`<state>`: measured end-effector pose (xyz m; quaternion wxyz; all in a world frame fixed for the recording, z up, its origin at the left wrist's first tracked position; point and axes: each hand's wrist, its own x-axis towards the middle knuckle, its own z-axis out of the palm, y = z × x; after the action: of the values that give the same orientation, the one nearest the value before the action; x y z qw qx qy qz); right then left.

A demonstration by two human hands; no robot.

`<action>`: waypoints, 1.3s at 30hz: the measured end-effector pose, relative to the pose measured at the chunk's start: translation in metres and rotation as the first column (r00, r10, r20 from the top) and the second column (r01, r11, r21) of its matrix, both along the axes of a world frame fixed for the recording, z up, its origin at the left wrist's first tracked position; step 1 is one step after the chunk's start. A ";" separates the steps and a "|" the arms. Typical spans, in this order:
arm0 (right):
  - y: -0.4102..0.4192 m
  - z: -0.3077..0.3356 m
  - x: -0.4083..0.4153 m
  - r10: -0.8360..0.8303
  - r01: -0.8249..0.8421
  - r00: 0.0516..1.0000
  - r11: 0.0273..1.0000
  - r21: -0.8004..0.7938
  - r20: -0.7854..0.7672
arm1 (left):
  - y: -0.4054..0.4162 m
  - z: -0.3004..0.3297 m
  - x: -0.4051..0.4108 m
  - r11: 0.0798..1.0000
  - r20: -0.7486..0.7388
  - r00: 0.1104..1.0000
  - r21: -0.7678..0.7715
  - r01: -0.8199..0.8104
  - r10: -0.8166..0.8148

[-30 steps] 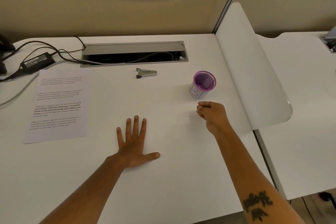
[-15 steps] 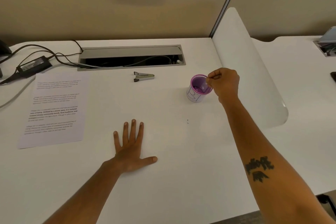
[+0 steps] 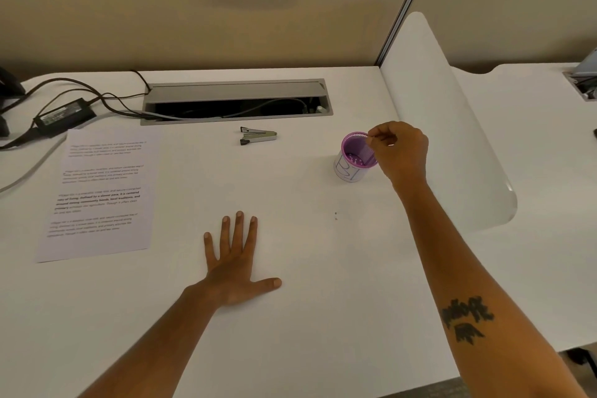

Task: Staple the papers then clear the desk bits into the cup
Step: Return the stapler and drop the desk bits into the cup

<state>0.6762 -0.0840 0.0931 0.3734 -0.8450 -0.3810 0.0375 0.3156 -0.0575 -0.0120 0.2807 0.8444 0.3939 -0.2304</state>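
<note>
A purple mesh cup (image 3: pixel 350 171) with a white label stands on the white desk (image 3: pixel 323 300), right of centre. My right hand (image 3: pixel 400 152) hovers at the cup's right rim, thumb and forefinger pinched over the opening; anything between them is too small to make out. Small pale bits lie inside the cup. Two tiny dark bits (image 3: pixel 336 216) rest on the desk in front of the cup. My left hand (image 3: pixel 237 258) lies flat, fingers spread, holding nothing. A small metal stapler (image 3: pixel 258 135) sits behind, and the printed papers (image 3: pixel 100 191) lie at the left.
An open cable tray (image 3: pixel 235 102) runs along the back of the desk. A black power adapter (image 3: pixel 64 113) and cables lie at the back left. A white curved divider (image 3: pixel 452 139) stands at the right edge, with another desk beyond it.
My right hand rose from the desk near the tiny bits and moved back to the cup's rim, staying pinched. The left hand has stayed flat.
</note>
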 end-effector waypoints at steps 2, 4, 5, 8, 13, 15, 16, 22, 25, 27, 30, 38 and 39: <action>-0.011 -0.001 -0.013 0.046 -0.044 0.999 0.997 0.065 -0.029 | 0.000 0.001 0.000 1.000 0.003 1.000 -0.003 -0.002 0.002; -0.025 -0.006 -0.028 0.102 -0.098 0.994 0.987 0.127 -0.027 | 0.000 0.001 0.001 1.000 0.002 1.000 -0.002 -0.002 0.002; -0.032 -0.011 -0.036 0.132 -0.129 0.991 0.981 0.148 -0.014 | 0.000 0.001 0.001 1.000 0.001 1.000 -0.002 -0.002 0.002; -0.055 -0.037 -0.052 0.211 -0.214 0.977 0.970 0.120 0.032 | 0.000 0.001 0.001 1.000 0.002 1.000 -0.001 -0.008 0.008; -0.091 -0.098 -0.058 0.303 -0.287 0.952 0.932 -0.220 0.046 | -0.001 0.000 0.000 1.000 0.005 1.000 -0.004 -0.010 0.010; -0.101 -0.111 -0.057 0.331 -0.267 0.937 0.883 -0.386 0.108 | 0.000 0.000 0.001 1.000 0.007 1.000 -0.003 -0.008 0.008; -0.105 -0.115 -0.057 0.361 -0.257 0.919 0.853 -0.455 0.157 | 0.000 0.000 0.000 1.000 0.008 1.000 -0.003 -0.009 0.009; -0.117 -0.124 -0.073 0.486 -0.265 0.841 0.753 -0.602 0.239 | 0.000 0.000 -0.001 1.000 0.005 1.000 0.001 -0.006 0.006; -0.118 -0.126 -0.074 0.396 -0.243 0.892 0.827 -0.508 0.219 | -0.001 0.001 -0.001 1.000 0.002 1.000 0.004 0.001 -0.001; -0.117 -0.129 -0.076 0.226 -0.164 0.964 0.918 -0.360 0.139 | 0.000 0.001 -0.001 1.000 0.006 1.000 0.002 0.001 -0.001; -0.111 -0.133 -0.085 0.080 -0.060 0.994 0.969 -0.242 0.072 | 0.001 0.000 -0.001 1.000 0.008 1.000 0.001 0.000 0.000; -0.087 -0.130 -0.091 0.021 -0.018 1.000 0.982 -0.188 0.014 | 0.000 -0.002 -0.001 1.000 -0.013 1.000 0.006 0.002 -0.002; -0.085 -0.130 -0.089 0.023 -0.019 1.000 0.982 -0.187 0.018 | 0.000 -0.002 0.000 1.000 -0.009 1.000 0.006 0.003 -0.003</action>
<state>0.5872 -0.1694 -0.0369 0.2883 -0.8725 -0.3886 0.0684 0.3155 -0.0580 -0.0139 0.2760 0.8447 0.3946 -0.2336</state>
